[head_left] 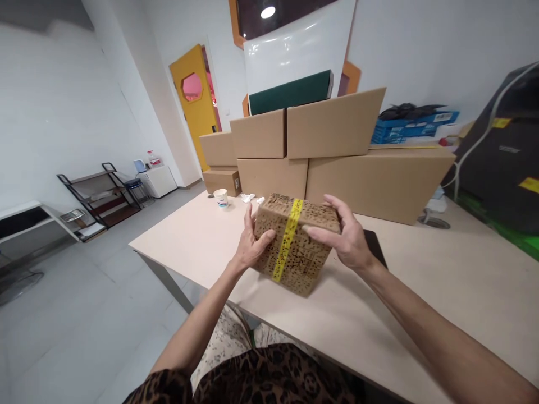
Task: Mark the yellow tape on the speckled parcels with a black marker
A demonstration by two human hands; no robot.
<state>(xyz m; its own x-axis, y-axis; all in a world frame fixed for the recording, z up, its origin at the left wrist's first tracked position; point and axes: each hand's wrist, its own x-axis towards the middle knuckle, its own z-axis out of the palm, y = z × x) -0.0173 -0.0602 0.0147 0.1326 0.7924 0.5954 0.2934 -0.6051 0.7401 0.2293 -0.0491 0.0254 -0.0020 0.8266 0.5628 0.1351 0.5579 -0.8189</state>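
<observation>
Between my two hands is a brown cardboard box [309, 247] covered in dark speckles, with a yellow tape strip [287, 241] running over its top and front. It is tilted above the pale table [185, 247]; whether its lower edge touches the tabletop, I cannot tell. My left hand [253, 241] grips the left side, thumb on the front face. On the right, my right hand [346, 233] holds the upper corner, its thumb across the front and its fingers on the top and side. Partly hidden behind my right wrist lies a flat black object [374, 247].
Stacked cardboard boxes [337, 132] line the table's far side, a dark green box [290, 95] on top. A paper cup [221, 198] and crumpled white tissue [247, 198] stand at the far left. A large black case [501, 134] is at the right.
</observation>
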